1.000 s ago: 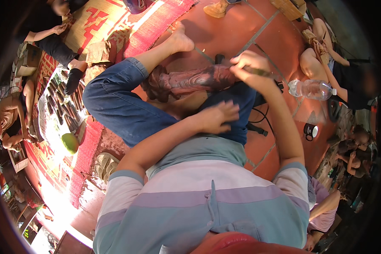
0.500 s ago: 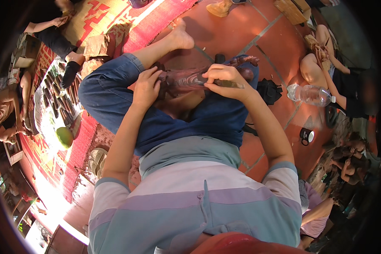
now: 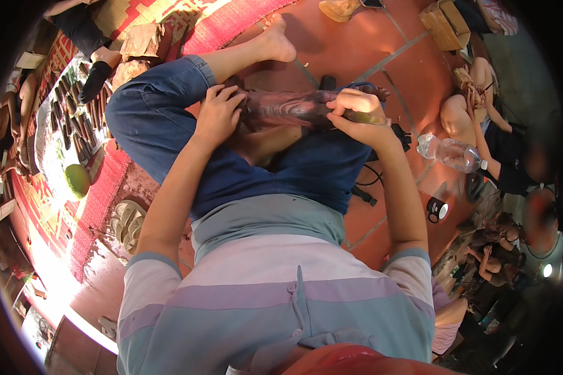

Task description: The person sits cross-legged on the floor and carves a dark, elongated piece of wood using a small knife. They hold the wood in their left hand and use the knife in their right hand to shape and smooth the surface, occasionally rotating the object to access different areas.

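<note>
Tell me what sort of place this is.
Most likely a wood-carving workshop: a carved reddish-brown figure lies under the left hand, many slim tools, perhaps chisels, are spread out at the left of the view, and rough wood blocks sit near them.

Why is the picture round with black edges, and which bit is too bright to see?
Head view: the wide fisheye lens leaves it dark around the rim and bends straight edges; head view, lower left: glare turns the floor beside the red mat almost white; head view, middle: grooves on the carving show.
</note>
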`<action>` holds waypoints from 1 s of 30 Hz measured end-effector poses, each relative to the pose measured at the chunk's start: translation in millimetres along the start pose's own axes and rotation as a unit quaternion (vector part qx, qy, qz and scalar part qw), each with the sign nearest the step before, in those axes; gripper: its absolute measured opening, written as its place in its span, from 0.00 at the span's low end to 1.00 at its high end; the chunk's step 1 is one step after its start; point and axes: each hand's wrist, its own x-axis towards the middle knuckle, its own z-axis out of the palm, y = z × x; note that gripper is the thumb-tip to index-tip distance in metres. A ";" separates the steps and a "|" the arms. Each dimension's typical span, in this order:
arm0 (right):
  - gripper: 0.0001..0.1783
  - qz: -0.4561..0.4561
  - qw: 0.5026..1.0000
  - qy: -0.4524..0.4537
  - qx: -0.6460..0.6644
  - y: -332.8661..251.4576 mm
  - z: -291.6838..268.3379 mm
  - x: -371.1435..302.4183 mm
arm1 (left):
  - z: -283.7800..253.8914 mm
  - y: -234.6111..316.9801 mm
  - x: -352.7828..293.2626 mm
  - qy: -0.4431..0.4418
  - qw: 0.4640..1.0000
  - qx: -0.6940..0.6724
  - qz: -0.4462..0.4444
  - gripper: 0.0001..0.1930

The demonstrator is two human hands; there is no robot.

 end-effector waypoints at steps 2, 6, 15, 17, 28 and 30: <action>0.07 -0.022 0.999 0.001 0.032 -7.0 14.3 13.3 | 1.2 0.2 3.3 -0.009 1.000 -0.004 -0.014 0.18; 0.05 -0.059 0.996 -0.043 0.060 2.5 30.5 13.3 | 1.7 -1.4 -1.8 -0.002 1.000 -0.011 -0.008 0.18; 0.10 -0.137 0.990 -0.021 -0.011 -0.2 45.1 8.4 | 0.0 1.0 0.0 -0.010 1.000 -0.013 -0.013 0.18; 0.07 -0.085 0.996 0.023 0.031 2.5 30.5 -5.2 | -0.5 -1.9 -3.8 -0.005 1.000 -0.005 -0.004 0.18; 0.08 -0.061 0.997 0.025 -0.047 -2.4 23.9 -14.6 | 3.1 -2.5 -0.7 0.013 1.000 0.006 0.002 0.17; 0.06 -0.054 0.995 0.047 -0.068 -10.6 17.4 -14.2 | 1.5 -2.0 2.1 0.004 1.000 0.005 -0.013 0.16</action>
